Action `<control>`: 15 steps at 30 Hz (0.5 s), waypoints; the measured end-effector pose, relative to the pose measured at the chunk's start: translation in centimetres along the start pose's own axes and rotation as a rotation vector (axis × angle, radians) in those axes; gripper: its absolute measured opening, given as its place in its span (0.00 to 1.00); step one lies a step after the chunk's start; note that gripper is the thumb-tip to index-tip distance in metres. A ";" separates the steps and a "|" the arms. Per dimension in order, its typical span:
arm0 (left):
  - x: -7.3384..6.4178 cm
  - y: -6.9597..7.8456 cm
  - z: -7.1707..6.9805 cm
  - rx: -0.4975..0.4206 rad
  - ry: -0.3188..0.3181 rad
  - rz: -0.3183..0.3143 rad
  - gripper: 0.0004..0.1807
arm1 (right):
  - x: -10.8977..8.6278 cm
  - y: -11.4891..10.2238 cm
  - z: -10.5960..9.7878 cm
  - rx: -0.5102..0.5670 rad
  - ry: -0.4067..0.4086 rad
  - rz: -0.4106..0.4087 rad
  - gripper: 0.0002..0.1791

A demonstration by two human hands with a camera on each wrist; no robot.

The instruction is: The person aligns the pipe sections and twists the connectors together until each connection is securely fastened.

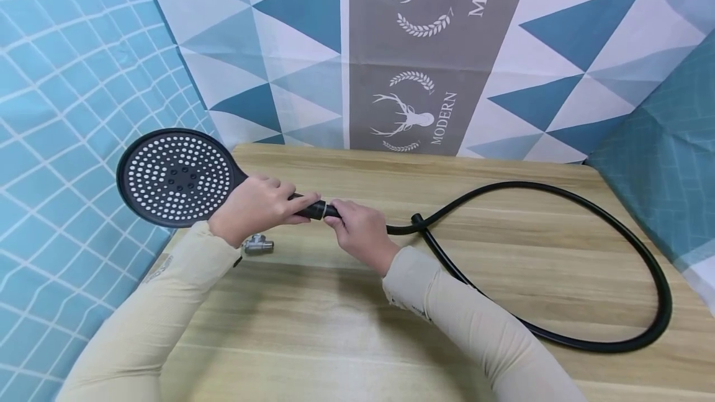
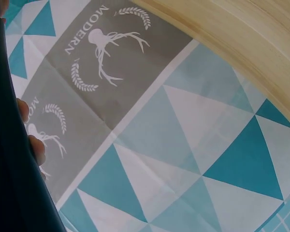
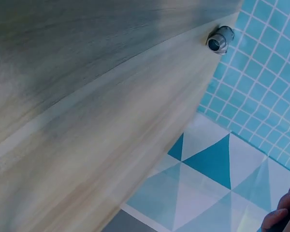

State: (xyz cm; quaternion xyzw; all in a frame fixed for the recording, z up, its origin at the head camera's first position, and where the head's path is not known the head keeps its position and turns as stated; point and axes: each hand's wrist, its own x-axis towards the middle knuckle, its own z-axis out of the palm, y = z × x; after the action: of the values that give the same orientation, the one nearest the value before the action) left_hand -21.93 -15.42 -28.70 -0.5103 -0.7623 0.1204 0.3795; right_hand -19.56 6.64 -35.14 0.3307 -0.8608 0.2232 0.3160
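A black shower head (image 1: 176,177) with a wide round face of pale nozzles is held above the table, its face turned toward the head camera. My left hand (image 1: 254,208) grips its handle (image 1: 309,208); in the left wrist view the fingertips (image 2: 36,149) curl round the dark handle. Beside it, my right hand (image 1: 360,231) pinches the end of a black shower hose (image 1: 648,256), which meets the handle's end. A thin pale ring shows at that joint; whether the parts are threaded together cannot be seen. In the right wrist view, only some fingers (image 3: 279,218) show.
The hose loops across the right of the wooden table (image 1: 335,340), its free end (image 1: 416,219) crossing under the loop. A small metal valve fitting (image 1: 259,244) stands at the table's left, below the left wrist. Patterned sheets (image 1: 402,79) cover the walls behind and at the sides.
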 end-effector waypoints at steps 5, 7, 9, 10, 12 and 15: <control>-0.1 0.0 0.0 0.035 0.005 0.020 0.22 | 0.2 -0.3 -0.2 0.102 -0.068 0.103 0.11; 0.0 0.0 -0.1 0.039 -0.004 0.013 0.23 | 0.2 -0.4 -0.2 0.124 -0.073 0.131 0.09; 0.0 0.1 -0.1 0.034 -0.020 -0.006 0.23 | 0.2 -0.5 0.0 0.129 -0.065 0.150 0.09; 0.0 0.1 -0.2 0.028 -0.026 -0.016 0.23 | 0.2 -0.5 0.0 0.121 -0.052 0.152 0.09; 0.0 0.1 -0.2 0.012 -0.039 -0.040 0.23 | 0.0 -0.5 0.1 0.078 -0.009 0.137 0.12; -0.1 0.2 -0.2 -0.017 -0.051 -0.081 0.23 | -0.1 -0.4 0.3 -0.016 0.079 0.091 0.15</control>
State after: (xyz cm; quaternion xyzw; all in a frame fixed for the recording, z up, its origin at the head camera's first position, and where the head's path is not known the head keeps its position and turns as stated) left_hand -21.69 -15.44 -28.72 -0.4790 -0.7928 0.1115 0.3600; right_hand -19.35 6.22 -35.32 0.2795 -0.8636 0.2435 0.3417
